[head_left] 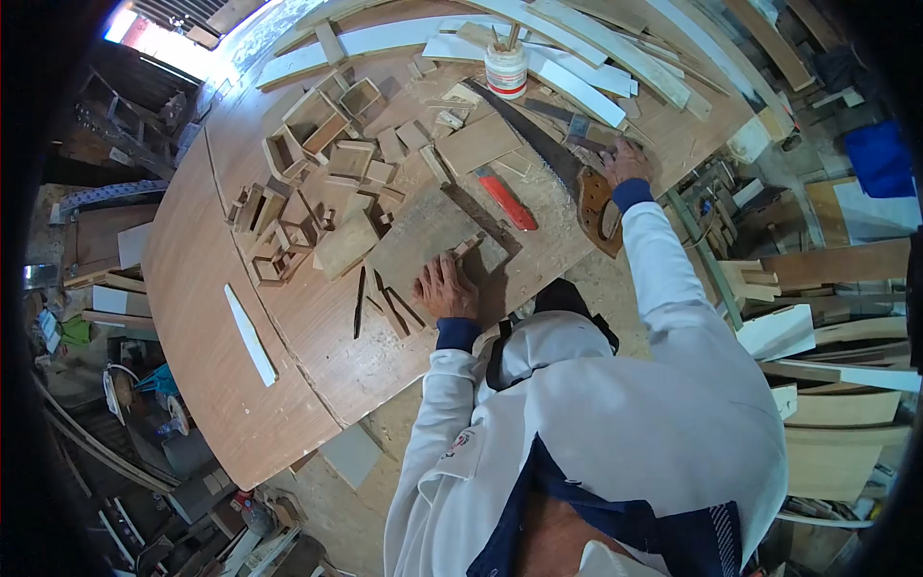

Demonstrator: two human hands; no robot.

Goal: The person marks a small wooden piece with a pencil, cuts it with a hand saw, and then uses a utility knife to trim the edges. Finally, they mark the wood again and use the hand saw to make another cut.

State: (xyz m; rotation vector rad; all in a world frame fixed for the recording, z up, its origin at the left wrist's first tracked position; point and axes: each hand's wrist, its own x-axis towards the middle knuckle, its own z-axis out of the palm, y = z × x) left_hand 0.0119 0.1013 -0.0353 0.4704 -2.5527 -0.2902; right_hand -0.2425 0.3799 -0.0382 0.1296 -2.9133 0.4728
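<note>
My left hand (447, 287) lies with fingers spread on a flat grey-brown board (415, 236) near the table's front edge. Just beyond its fingertips sits a small wood block (468, 244). Farther right, my right hand (627, 162) has its fingers curled at the end of a metal square (578, 127); the exact grip is partly hidden. Beside that hand is a handsaw (538, 139), its wooden handle (598, 213) toward me. A red utility knife (507, 200) lies between the two hands. Dark pencil-like sticks (360, 303) rest left of my left hand.
Several small wooden box frames (312, 125) crowd the table's left middle. A white tub (506, 69) holding sticks stands at the back, near long white-faced strips (577, 87). A pale pointed strip (250, 335) lies at left. Stacked offcuts (836, 413) fill the floor at right.
</note>
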